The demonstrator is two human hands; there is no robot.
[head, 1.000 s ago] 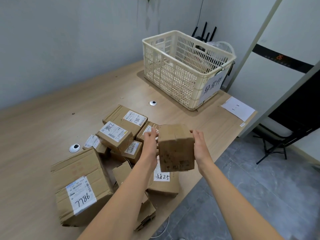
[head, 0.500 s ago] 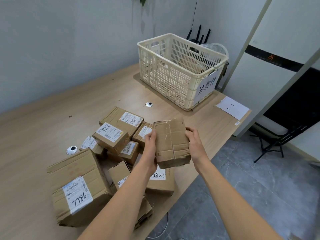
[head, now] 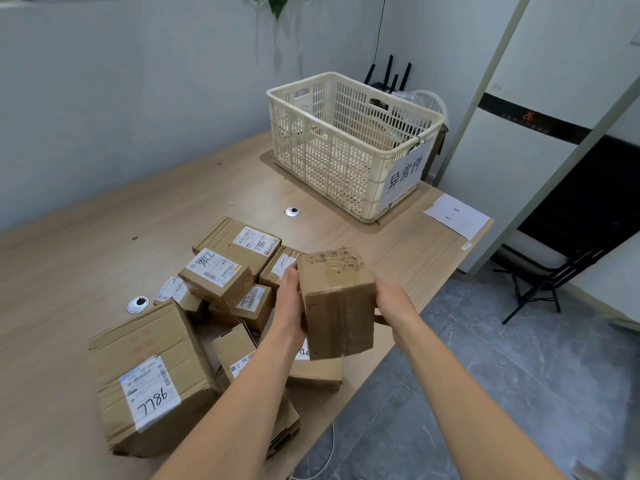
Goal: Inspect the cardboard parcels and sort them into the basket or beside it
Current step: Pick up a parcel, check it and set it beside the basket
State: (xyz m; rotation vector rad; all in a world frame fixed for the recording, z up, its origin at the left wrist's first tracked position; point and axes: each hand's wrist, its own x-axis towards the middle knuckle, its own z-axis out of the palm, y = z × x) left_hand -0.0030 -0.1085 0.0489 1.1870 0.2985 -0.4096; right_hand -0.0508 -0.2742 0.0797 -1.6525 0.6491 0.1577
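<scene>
A small taped cardboard parcel (head: 337, 303) is held above the table's front edge between both hands. My left hand (head: 289, 303) grips its left side and my right hand (head: 391, 299) grips its right side. A printed face of the parcel points up and away. Several other parcels lie in a pile to the left, among them a large box (head: 152, 379) marked 7786 and a labelled box (head: 216, 275). The cream plastic basket (head: 349, 147) stands at the table's far right, with a paper sign on its near end.
A white sheet of paper (head: 457, 216) lies on the table's right corner beside the basket. Two round cable grommets (head: 292, 212) (head: 138, 304) sit in the wooden table (head: 86, 244). Grey floor and a black stand (head: 540, 282) lie to the right.
Both hands have turned the parcel over: its taped flap side faced up before, and now a printed face is on top with a plain side toward me.
</scene>
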